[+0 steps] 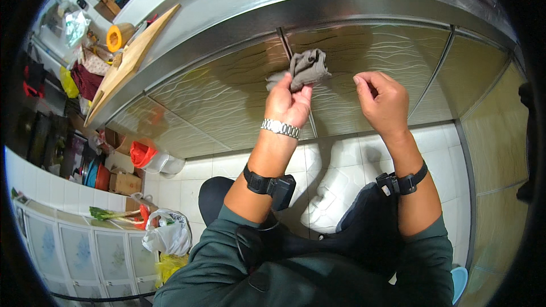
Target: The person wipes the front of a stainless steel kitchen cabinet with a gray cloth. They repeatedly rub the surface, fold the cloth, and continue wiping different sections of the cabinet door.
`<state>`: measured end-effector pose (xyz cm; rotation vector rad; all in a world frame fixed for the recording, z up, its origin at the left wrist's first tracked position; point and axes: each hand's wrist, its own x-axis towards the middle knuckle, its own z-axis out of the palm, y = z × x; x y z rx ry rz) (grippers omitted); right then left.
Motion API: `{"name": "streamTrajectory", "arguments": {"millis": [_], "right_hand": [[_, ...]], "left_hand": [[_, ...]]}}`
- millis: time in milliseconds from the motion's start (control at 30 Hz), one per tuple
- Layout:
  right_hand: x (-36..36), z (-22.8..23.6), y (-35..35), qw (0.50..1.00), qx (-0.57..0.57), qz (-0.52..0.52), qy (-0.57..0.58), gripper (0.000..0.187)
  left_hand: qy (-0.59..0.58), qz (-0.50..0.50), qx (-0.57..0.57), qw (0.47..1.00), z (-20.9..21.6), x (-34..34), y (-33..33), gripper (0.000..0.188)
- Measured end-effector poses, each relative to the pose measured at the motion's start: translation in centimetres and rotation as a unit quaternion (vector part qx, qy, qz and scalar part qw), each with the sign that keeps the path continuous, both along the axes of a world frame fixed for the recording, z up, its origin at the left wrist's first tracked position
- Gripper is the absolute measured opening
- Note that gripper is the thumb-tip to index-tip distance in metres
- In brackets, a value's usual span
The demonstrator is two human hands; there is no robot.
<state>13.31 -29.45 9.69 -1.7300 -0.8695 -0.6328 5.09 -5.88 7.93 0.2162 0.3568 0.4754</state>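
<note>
Your left hand (289, 105) pinches the one grey cloth (310, 68) in front of the cabinet doors (369, 51); it looks light, limp and hardly slippery, best taken by a bunched fold. Your right hand (385, 101) curls apart from it, seemingly bare; whether its fingertips meet, I cannot tell. You wear one metal wristwatch (280, 128) and two black wrist straps (258, 182).

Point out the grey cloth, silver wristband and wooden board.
Grey cloth (308, 69), head view: its crumpled middle.
Silver wristband (281, 128), head view: middle of its links.
Wooden board (139, 51), head view: its bare flat face.
</note>
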Motion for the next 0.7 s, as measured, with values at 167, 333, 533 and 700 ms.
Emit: {"name": "streamTrajectory", "arguments": {"millis": [167,333,533,700], "right_hand": [[-0.1,0.0,-0.3,1.000,0.018,0.002,0.014,0.006],[-1.2,-0.1,0.7,0.993,0.060,0.063,0.079,0.012],[-3.2,-1.1,2.2,0.972,-0.032,0.203,0.114,0.048],[-5.4,-3.3,5.0,0.924,-0.163,0.261,0.228,0.107]], "left_hand": [[-0.115,-0.035,0.270,0.955,5.5,-4.2,-1.3,0.029],[0.020,-0.036,0.355,0.934,4.5,-8.2,-2.2,0.023],[0.107,-0.076,0.385,0.914,1.5,-10.0,-2.5,0.019],[0.124,-0.116,0.359,0.918,-0.5,-10.3,-3.3,0.024]]}}
